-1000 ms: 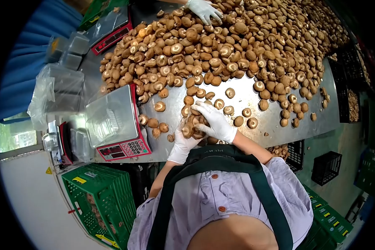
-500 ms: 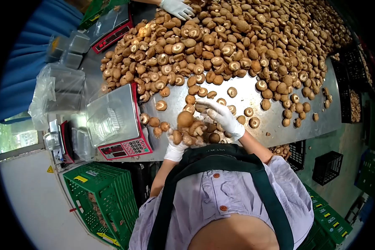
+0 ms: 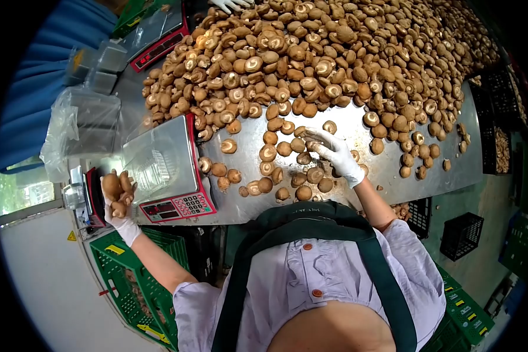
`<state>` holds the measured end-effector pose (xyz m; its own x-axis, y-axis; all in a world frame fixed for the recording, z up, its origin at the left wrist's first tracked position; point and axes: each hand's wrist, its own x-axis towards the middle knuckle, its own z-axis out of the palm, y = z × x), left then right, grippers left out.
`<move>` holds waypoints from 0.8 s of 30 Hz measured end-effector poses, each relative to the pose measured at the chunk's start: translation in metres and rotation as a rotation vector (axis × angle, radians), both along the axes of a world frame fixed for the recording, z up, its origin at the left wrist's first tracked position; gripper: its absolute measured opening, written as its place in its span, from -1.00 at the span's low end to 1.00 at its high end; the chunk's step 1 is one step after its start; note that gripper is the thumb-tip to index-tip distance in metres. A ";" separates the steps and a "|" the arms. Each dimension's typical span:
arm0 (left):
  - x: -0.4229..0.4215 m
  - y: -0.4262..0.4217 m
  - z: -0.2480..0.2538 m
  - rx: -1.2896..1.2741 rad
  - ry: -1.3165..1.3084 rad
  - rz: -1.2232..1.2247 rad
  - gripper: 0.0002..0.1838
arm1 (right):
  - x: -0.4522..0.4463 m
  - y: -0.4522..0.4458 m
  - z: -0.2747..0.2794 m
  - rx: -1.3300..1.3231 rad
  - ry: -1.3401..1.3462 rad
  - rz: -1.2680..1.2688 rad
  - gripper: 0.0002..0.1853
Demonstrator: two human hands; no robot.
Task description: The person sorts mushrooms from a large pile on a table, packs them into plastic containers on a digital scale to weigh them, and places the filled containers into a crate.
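Note:
My left hand [image 3: 117, 211], in a white glove, cradles several shiitake mushrooms [image 3: 116, 189] at the left end of the table, beside the red-edged scale [image 3: 164, 155]. A clear plastic tray [image 3: 154, 167] rests on that scale's plate. In the same kind of glove, my right hand [image 3: 339, 157] hovers low over the metal table [image 3: 352, 120] with its fingers extended and apart. Loose shiitake mushrooms [image 3: 315, 175] lie just under and left of those fingers; whether the fingertips touch any is unclear.
A big mushroom heap [image 3: 334, 53] covers the table's far side, where another person's gloved hand [image 3: 232, 4] reaches in. A second scale [image 3: 158, 50] and stacked clear trays [image 3: 102, 67] stand left. Green crates [image 3: 141, 276] and a black crate [image 3: 462, 236] sit on the floor.
My left hand has swung left from the table's front middle to beyond the scale, carrying mushrooms. My right hand has shifted slightly right. Loose mushrooms now show where the hands were.

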<state>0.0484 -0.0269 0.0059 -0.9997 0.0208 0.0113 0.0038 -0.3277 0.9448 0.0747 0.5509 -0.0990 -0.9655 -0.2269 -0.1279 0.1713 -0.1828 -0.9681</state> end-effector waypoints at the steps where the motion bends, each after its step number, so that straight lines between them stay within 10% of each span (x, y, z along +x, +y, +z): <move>1: -0.003 0.001 0.003 -0.158 0.016 0.056 -0.03 | -0.003 0.000 -0.001 0.015 -0.005 0.012 -0.47; 6: -0.022 0.027 -0.026 -0.828 -0.319 0.315 -0.61 | -0.031 -0.019 0.000 0.282 0.037 0.000 -0.53; 9: -0.033 0.023 -0.076 -1.458 0.177 0.267 -0.64 | -0.058 -0.037 -0.020 0.518 0.112 -0.042 -0.56; 14: -0.041 0.095 -0.057 -1.739 0.406 0.608 -0.65 | -0.098 -0.074 -0.029 1.111 0.364 0.082 -0.44; 16: -0.042 0.147 -0.059 -1.464 0.589 0.565 -0.73 | -0.104 -0.088 -0.043 1.244 0.387 0.093 -0.40; 19: -0.025 0.248 -0.086 -1.010 0.217 0.095 -0.66 | -0.112 -0.091 -0.048 1.154 0.294 0.134 -0.42; 24: -0.005 0.340 -0.140 -1.491 0.166 -0.278 -0.39 | -0.078 -0.057 -0.035 0.624 0.259 -0.028 -0.50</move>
